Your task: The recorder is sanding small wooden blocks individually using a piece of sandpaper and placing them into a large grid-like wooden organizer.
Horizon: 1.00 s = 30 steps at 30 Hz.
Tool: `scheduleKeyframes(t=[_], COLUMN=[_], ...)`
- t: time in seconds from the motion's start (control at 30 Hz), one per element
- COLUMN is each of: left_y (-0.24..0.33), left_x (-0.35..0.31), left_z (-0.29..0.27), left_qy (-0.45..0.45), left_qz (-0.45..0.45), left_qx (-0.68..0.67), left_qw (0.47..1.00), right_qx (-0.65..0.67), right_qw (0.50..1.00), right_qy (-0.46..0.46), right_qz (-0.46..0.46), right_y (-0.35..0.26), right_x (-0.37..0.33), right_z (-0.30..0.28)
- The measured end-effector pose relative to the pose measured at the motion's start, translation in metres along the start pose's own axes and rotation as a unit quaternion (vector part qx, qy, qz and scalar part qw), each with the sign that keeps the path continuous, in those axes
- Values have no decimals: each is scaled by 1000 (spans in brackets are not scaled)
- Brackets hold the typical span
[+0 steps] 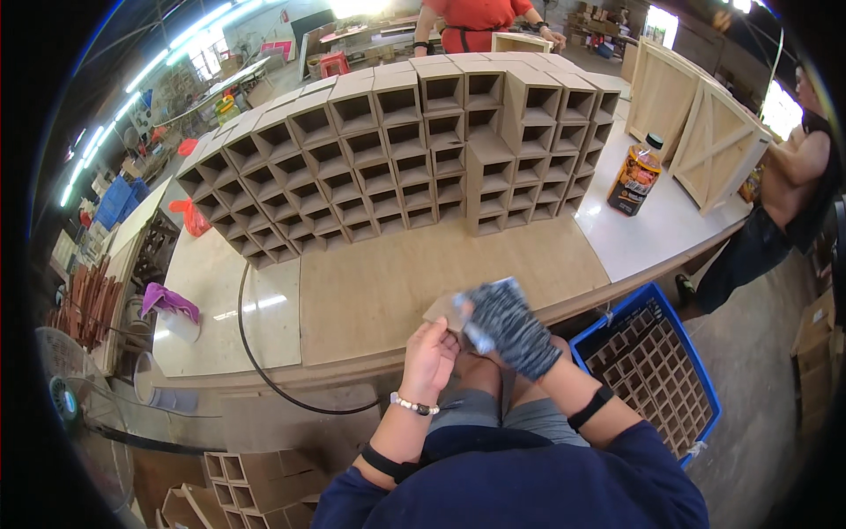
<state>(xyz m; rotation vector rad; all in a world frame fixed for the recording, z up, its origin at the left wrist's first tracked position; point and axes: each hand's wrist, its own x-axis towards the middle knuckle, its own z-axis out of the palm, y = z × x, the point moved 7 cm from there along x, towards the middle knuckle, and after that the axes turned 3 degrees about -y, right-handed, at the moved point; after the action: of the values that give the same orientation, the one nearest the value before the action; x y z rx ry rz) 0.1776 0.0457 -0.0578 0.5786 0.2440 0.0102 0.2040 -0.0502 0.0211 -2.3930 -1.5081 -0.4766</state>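
Note:
Close in front of me, above my lap, my left hand is bare and pinches a small brown box-like piece between thumb and fingers. My right hand, in a dark grey knit glove, is curled against the far side of that piece. Something pale bluish-white shows at the gloved fingertips; whether it is a held pad or part of the glove I cannot make out. Beyond my hands, a wide stack of square open-fronted brown boxes stands on the workbench, its rows uneven toward the right.
A blue crate full of similar boxes sits low to my right. A dark bottle and wooden crates stand at the bench's right. A black hose hangs over the front edge. One person in red is behind the stack, another at right.

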Motion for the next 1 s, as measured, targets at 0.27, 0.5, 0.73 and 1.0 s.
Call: scheduleKeyframes(t=[0.27, 0.5, 0.73, 1.0], left_y=[16, 11, 3, 1], left_x=[-14, -11, -5, 1], left_z=[28, 30, 19, 8], left_qy=[-64, -88, -80, -107], left_qz=[103, 177, 184, 164], left_qx=[217, 448, 494, 484], left_qw=[969, 872, 846, 853], right_qx=[23, 32, 100, -19], right_qw=[981, 997, 988, 982], right_qy=[109, 67, 61, 132], right_qz=[156, -39, 102, 137], right_y=[55, -13, 29, 60], right_x=[-16, 3, 1, -9], right_z=[-26, -16, -11, -6])
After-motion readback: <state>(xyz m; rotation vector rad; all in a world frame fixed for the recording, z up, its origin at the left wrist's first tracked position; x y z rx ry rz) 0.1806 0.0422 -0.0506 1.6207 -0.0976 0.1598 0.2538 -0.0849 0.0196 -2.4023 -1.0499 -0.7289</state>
